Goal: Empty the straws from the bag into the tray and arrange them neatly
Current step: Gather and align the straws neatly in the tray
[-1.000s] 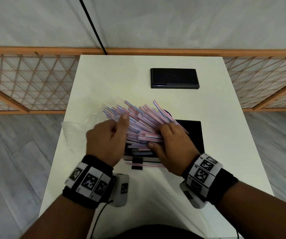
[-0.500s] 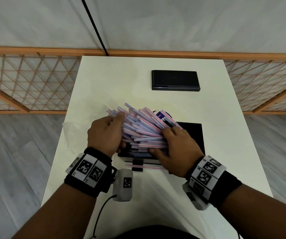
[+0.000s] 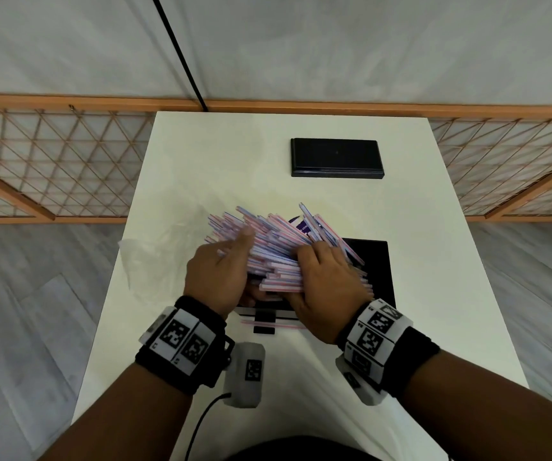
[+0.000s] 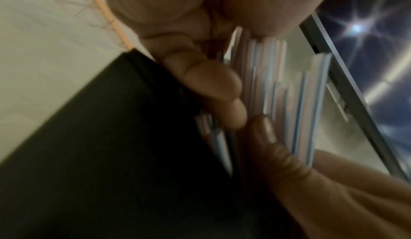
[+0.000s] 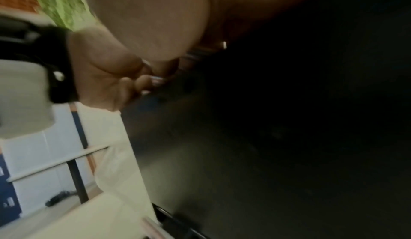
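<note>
A thick bundle of pink, white and blue striped straws (image 3: pixel 274 247) fans up and left over the black tray (image 3: pixel 376 267). My left hand (image 3: pixel 219 274) grips the bundle from its left side, fingers curled under it, thumb along the top. Gripping the bundle's right side is my right hand (image 3: pixel 324 281), its fingers wrapped over the straws. In the left wrist view the straws (image 4: pixel 289 102) run between my left fingers (image 4: pixel 213 82) and a thumb. One loose straw (image 3: pixel 274 325) lies on the table before the tray. The clear bag (image 3: pixel 154 261) lies crumpled at the table's left edge.
A second black tray or lid (image 3: pixel 336 158) sits at the table's far middle. A purple label (image 3: pixel 301 224) shows behind the straws. The white table (image 3: pixel 221 161) is narrow, with floor on both sides and a wooden lattice fence (image 3: pixel 51 161) behind.
Both hands have kept hold of the bundle and shifted their grip slightly; the left thumb has slid back up onto the straws, and the fan of straws has shifted a little.
</note>
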Demonstrator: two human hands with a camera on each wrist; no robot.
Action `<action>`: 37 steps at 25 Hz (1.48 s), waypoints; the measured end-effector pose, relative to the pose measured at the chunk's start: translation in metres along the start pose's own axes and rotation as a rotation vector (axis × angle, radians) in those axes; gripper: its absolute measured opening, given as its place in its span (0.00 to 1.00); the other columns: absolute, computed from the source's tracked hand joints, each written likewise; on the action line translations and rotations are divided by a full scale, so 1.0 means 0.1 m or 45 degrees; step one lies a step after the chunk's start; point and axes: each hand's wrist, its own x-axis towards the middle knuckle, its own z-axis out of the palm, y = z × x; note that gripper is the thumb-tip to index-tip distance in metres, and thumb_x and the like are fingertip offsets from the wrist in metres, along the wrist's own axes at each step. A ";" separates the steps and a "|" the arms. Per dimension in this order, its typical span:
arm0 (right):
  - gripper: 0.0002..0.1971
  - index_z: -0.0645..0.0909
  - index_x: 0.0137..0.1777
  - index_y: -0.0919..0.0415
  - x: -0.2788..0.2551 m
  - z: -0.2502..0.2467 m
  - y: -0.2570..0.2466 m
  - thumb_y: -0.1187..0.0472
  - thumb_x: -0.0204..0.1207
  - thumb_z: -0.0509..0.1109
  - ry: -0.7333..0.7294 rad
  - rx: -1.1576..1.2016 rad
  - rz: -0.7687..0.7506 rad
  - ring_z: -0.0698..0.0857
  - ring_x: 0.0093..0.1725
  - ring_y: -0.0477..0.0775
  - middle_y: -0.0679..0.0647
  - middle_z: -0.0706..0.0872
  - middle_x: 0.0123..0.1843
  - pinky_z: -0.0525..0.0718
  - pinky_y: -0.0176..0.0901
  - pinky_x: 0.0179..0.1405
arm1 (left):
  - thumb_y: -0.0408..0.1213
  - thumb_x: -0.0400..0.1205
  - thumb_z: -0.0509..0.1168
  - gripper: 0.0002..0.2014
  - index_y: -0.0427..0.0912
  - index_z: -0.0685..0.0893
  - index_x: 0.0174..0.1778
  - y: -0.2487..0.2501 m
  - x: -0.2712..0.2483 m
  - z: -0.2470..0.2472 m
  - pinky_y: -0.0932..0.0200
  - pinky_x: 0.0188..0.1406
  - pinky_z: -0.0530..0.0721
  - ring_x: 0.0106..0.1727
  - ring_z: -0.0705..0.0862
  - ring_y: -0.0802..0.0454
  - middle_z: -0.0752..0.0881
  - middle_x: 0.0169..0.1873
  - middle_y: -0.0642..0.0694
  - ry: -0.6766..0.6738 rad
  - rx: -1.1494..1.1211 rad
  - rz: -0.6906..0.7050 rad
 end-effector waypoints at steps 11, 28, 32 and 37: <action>0.28 0.81 0.62 0.49 -0.21 -0.27 0.49 0.32 0.68 0.65 0.109 -0.173 0.037 0.75 0.56 0.62 0.56 0.74 0.59 0.83 0.54 0.54 | 0.71 0.58 0.79 0.48 0.41 0.78 0.66 -0.07 0.17 -0.03 0.46 0.60 0.87 0.59 0.86 0.44 0.85 0.62 0.43 0.268 -0.638 -0.175; 0.27 0.76 0.74 0.58 -0.16 -0.21 -0.02 0.52 0.74 0.67 0.267 -0.123 -0.426 0.76 0.74 0.63 0.57 0.73 0.80 0.76 0.59 0.71 | 0.42 0.69 0.76 0.13 0.48 0.85 0.49 0.16 0.12 0.12 0.30 0.62 0.84 0.53 0.86 0.38 0.85 0.56 0.34 0.215 -0.967 -0.176; 0.28 0.76 0.74 0.57 -0.11 -0.15 -0.05 0.56 0.72 0.70 0.185 -0.201 -0.401 0.77 0.74 0.67 0.56 0.74 0.80 0.80 0.65 0.66 | 0.32 0.82 0.70 0.06 0.46 0.83 0.51 0.15 0.13 0.14 0.39 0.54 0.86 0.49 0.86 0.41 0.83 0.55 0.37 0.205 -0.991 -0.170; 0.27 0.79 0.68 0.59 -0.09 -0.30 0.05 0.54 0.69 0.74 0.348 0.088 -0.440 0.79 0.69 0.65 0.60 0.78 0.73 0.78 0.57 0.69 | 0.33 0.81 0.73 0.13 0.44 0.82 0.60 0.17 0.13 0.15 0.43 0.51 0.87 0.49 0.87 0.42 0.85 0.63 0.29 0.245 -1.003 -0.225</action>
